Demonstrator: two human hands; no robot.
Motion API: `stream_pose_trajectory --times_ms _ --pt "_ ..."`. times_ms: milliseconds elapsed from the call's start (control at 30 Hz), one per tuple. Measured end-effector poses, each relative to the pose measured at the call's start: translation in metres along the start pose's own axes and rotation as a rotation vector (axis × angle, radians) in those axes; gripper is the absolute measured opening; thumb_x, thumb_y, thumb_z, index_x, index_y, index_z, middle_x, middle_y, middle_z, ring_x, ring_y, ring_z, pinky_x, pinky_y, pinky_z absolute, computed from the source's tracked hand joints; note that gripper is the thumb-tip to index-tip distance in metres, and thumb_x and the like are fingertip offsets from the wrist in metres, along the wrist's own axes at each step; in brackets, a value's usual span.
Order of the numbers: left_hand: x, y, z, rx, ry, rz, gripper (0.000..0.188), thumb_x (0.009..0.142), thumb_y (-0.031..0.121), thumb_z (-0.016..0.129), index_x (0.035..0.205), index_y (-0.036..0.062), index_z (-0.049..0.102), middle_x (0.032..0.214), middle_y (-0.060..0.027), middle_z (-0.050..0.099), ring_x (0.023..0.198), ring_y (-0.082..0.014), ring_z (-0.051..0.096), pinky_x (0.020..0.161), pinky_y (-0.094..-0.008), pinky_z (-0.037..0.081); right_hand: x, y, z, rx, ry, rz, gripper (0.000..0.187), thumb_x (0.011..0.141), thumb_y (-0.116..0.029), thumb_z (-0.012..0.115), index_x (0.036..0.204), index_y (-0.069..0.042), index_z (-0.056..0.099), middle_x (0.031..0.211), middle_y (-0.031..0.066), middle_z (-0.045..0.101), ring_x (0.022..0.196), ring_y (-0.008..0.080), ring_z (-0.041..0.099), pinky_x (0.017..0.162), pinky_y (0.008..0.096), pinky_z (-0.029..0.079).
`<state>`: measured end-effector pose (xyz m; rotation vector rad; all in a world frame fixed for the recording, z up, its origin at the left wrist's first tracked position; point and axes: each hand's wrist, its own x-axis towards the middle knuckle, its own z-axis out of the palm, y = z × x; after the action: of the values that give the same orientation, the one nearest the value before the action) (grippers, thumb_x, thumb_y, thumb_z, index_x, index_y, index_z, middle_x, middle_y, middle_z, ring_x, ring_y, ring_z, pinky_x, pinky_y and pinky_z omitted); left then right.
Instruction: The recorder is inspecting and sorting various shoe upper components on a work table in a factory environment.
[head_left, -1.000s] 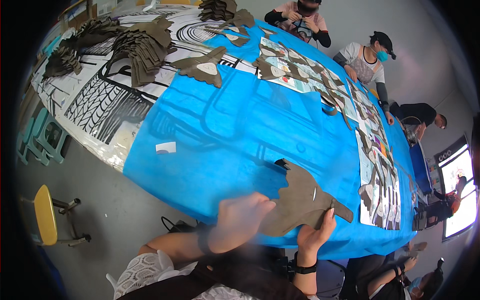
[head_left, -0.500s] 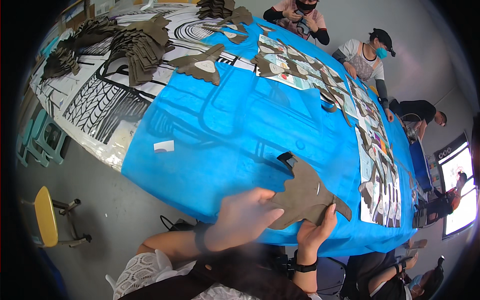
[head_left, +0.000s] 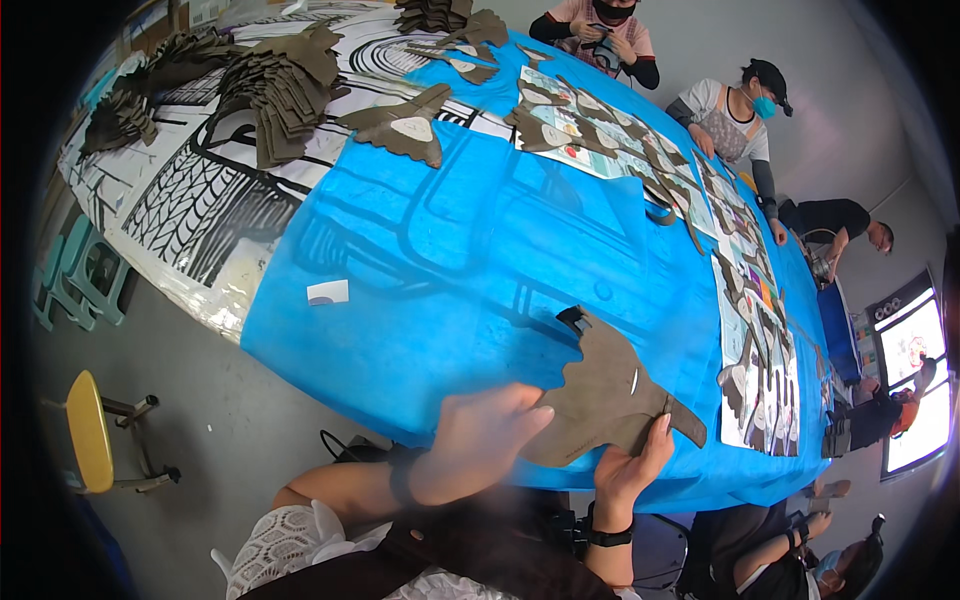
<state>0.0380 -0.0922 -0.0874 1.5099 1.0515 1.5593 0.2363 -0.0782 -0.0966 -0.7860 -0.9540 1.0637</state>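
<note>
Over the near edge of the blue-covered tabletop [head_left: 450, 240], the blurred left hand [head_left: 476, 430] seems to pinch a flat brown scalloped cutout [head_left: 597, 388]; the right hand's [head_left: 632, 464] fingers grip its tapered side.

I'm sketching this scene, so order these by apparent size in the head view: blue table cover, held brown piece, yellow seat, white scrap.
Largest to smallest:
1. Blue table cover
2. Held brown piece
3. Yellow seat
4. White scrap

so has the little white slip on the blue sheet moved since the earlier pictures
No: judged against the near left corner of the blue sheet, the white slip lies in the same spot.
</note>
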Motion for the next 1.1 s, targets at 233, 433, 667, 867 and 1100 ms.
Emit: stream_pose_trajectory --times_ms 233,433,667,867,1100 --pt "-0.001 0.001 -0.001 0.042 0.013 0.032 0.018 0.092 0.013 0.065 0.085 -0.0037 0.063 0.061 -0.0009 0.052 0.055 -0.0031 0.042 0.046 -0.0223 0.034 -0.002 0.000 -0.001 0.011 -0.002 -0.005 0.032 0.100 -0.028 0.050 0.118 -0.002 0.054 0.121 0.0098 0.058 0.114 0.0207 0.055 0.098 0.0375 0.043" --pt "0.002 0.003 -0.003 0.056 0.027 0.064 0.019 0.093 0.013 0.065 0.082 -0.0026 0.062 0.058 -0.0019 0.048 0.053 -0.0043 0.039 0.045 -0.0237 0.033 -0.001 -0.001 -0.001 0.041 -0.043 -0.011 0.031 0.100 -0.028 0.050 0.116 -0.002 0.055 0.120 0.0093 0.058 0.112 0.0201 0.055 0.098 0.0377 0.043" --pt "0.000 0.001 -0.002 0.029 0.028 0.052 0.022 0.094 0.015 0.064 0.082 -0.0030 0.062 0.058 -0.0019 0.047 0.054 -0.0039 0.039 0.046 -0.0235 0.033 -0.003 -0.001 -0.005 0.051 -0.042 -0.002 0.029 0.100 -0.028 0.051 0.113 -0.003 0.057 0.120 0.0084 0.059 0.113 0.0194 0.055 0.099 0.0376 0.042" --pt "0.000 -0.005 -0.005 -0.014 -0.063 -0.135 0.030 0.101 0.024 0.054 0.090 -0.0030 0.064 0.062 0.0019 0.050 0.059 -0.0038 0.042 0.051 -0.0226 0.036 -0.002 -0.002 -0.005 0.042 -0.070 -0.009 0.030 0.099 -0.030 0.051 0.114 -0.004 0.057 0.121 0.0076 0.059 0.116 0.0184 0.054 0.100 0.0374 0.042" --pt "-0.005 -0.004 -0.009 -0.534 -0.077 -0.377 0.049 0.105 0.040 0.038 0.111 -0.0035 0.060 0.077 -0.0020 0.060 0.066 -0.0066 0.055 0.057 -0.0204 0.043 -0.004 0.001 -0.014 0.043 -0.103 -0.010 0.032 0.100 -0.031 0.050 0.117 -0.005 0.057 0.122 0.0079 0.058 0.117 0.0187 0.053 0.099 0.0379 0.043"
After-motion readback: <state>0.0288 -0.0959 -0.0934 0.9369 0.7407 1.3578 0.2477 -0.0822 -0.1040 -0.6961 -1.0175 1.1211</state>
